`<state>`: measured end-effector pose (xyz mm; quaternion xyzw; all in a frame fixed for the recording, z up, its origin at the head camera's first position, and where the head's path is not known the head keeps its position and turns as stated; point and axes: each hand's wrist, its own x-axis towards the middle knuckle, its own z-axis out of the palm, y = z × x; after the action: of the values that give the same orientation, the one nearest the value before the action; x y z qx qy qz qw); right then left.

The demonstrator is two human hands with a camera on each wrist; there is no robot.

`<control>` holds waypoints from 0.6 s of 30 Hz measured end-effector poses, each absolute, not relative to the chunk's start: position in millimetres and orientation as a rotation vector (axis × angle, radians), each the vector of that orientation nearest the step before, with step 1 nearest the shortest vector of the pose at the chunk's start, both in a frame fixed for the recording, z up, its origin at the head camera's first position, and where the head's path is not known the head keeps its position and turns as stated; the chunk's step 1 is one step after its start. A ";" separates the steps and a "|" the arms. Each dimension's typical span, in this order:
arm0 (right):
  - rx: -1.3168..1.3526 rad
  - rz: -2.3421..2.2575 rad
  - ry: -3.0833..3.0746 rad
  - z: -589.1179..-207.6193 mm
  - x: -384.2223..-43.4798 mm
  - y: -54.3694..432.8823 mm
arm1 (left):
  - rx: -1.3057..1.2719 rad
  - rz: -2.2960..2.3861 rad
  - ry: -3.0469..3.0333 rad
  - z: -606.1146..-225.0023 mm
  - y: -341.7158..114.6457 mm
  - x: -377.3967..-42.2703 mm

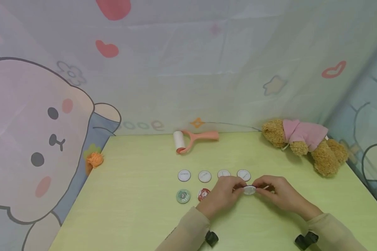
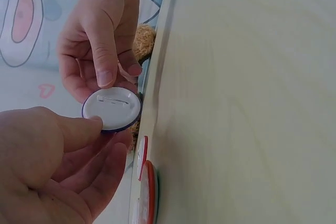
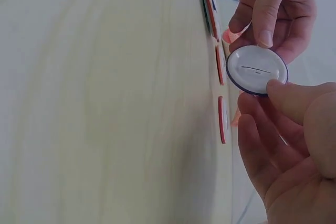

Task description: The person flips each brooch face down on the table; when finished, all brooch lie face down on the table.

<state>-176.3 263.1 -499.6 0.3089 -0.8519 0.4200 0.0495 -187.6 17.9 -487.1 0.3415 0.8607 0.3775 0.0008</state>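
A round pin-back button badge (image 1: 249,190) is held above the table between both hands. Its white back with the thin metal pin faces up in the left wrist view (image 2: 116,113), and a dark blue rim edges it. My left hand (image 1: 223,192) pinches one side between thumb and fingers, while my right hand (image 1: 279,192) pinches the opposite side. Behind the hands lies a row of several badges with white backs up, among them one badge (image 1: 184,175) at the left end. Nearer, a green badge (image 1: 183,196) lies picture up beside a red badge (image 1: 203,194), partly hidden by my left hand.
A lint roller (image 1: 196,138) with a pink handle lies at the table's back. At the back right, a brown teddy bear (image 1: 306,141) in a pink top lies on its side. An orange yarn-like object (image 1: 95,159) sits by the left edge. Printed cloth hangs behind the table (image 1: 128,195).
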 end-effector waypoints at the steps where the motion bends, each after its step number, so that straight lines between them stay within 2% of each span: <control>1: 0.928 1.286 -2.604 -500.3 -176.4 263.3 | 1.071 1.189 2.700 -487.3 18.0 -187.7; 18: 0.954 1.247 -2.537 -502.1 -175.0 261.2 | 1.093 1.289 2.665 -488.4 15.2 -187.1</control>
<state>-175.0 261.2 -502.1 0.3188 -0.8477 0.4167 0.0787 -187.1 15.2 -488.4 0.3464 0.8445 0.4084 -0.0073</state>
